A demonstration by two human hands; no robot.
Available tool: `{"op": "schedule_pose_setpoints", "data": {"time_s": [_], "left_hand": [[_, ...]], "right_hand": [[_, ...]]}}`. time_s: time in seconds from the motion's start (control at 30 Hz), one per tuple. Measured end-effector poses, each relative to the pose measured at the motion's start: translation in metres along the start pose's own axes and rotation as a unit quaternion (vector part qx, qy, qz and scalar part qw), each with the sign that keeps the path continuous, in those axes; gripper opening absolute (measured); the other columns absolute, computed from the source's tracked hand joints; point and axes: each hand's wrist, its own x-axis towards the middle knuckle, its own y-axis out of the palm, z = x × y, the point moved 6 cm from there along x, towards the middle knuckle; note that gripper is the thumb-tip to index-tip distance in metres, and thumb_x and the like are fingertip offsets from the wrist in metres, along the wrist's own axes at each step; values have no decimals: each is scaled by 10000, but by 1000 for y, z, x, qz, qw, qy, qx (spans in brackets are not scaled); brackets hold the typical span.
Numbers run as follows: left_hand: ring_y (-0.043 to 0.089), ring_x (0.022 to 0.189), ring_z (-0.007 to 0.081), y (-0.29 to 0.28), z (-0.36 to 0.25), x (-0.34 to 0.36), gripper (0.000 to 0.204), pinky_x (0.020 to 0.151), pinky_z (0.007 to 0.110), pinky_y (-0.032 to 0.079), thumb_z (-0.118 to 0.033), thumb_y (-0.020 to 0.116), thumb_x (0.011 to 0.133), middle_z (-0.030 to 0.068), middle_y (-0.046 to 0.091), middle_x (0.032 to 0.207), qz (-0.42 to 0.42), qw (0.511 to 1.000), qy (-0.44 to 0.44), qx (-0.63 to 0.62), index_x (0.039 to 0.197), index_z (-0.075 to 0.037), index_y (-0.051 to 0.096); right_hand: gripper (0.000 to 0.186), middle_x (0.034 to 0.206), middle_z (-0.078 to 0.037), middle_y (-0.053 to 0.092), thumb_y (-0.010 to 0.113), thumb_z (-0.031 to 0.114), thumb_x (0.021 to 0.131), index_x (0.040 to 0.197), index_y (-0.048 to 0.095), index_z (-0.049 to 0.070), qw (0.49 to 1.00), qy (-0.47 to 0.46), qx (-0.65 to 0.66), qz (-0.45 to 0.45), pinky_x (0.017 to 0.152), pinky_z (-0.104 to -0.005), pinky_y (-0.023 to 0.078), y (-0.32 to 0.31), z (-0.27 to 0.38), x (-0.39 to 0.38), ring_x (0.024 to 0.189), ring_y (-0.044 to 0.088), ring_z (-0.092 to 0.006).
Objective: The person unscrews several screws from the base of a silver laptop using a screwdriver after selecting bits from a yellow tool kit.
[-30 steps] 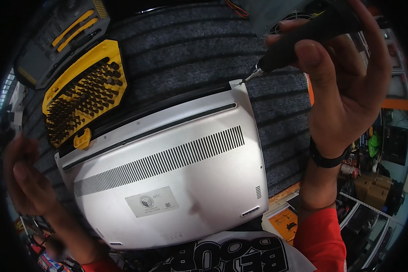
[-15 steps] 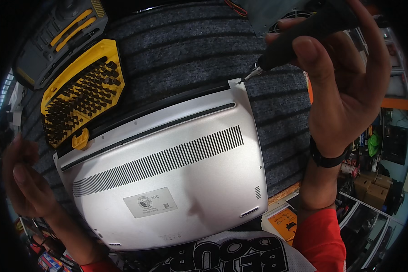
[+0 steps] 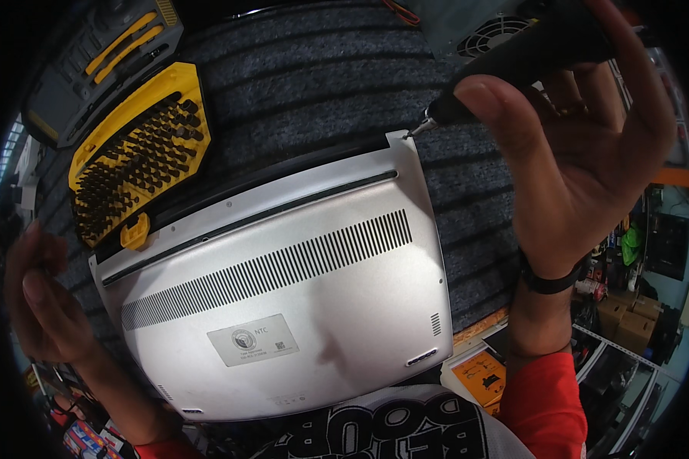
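Note:
A silver laptop lies bottom side up, with a long vent grille and a pale label facing me. My right hand grips a thick black screwdriver, its thumb pressed along the near side of the handle. The slim metal bit slants down to the laptop's far right corner and meets it at or beside a small dark spot. Beyond the laptop's left edge, my left hand hovers with loosely curled fingers, thumb apart from them, and nothing visible in it.
A yellow bit case full of dark screwdriver bits stands beyond the laptop's left side. Behind it lies a grey tool tray with yellow-handled tools. A metal box with a fan grille is at the far right. Ribbed dark grey matting covers the bench.
My right fingers have shifted on the screwdriver: the thumb has slid toward the tip and the other fingers have drawn back from the far side. The bit stays at the corner; my left hand barely moves.

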Motion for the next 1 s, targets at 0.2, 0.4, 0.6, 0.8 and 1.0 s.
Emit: {"op": "schedule_pose_setpoints", "data": {"time_s": [0.2,0.4,0.6,0.8,1.0], "left_hand": [[543,729,169,1,2,1,404,628,270,387,-178,398,1027,171,642,895,30,999,5,-22,1224,125,579],[604,870,173,-5,9,0,411,721,277,455,-201,403,1039,137,650,1005,73,997,-14,-33,1239,100,599],[602,872,167,-4,9,0,407,714,273,437,-201,401,1040,133,656,994,70,997,-19,-22,1235,92,605],[569,757,160,4,-1,4,381,645,264,396,-168,404,1025,163,652,913,47,999,-7,-9,1207,113,587],[570,760,155,3,2,3,380,653,263,396,-174,409,1029,153,652,917,30,999,-22,-15,1207,107,592]], "right_hand": [[520,1091,-170,646,676,29,909,1360,417,17,1000,0,-1,2,732,-313,590,1,1,1,877,708,-224],[507,1078,-167,650,677,32,909,1350,426,17,1000,-1,-5,6,727,-308,587,0,2,3,872,708,-218],[495,1066,-164,654,679,34,909,1340,435,17,1000,1,-7,8,721,-304,585,-1,2,3,866,708,-212],[482,1053,-161,659,680,37,909,1330,444,17,1000,0,-7,11,716,-299,583,0,2,4,860,708,-206],[470,1040,-158,663,681,40,909,1320,453,17,1000,-2,-10,13,710,-294,580,1,3,4,855,708,-200]]}}
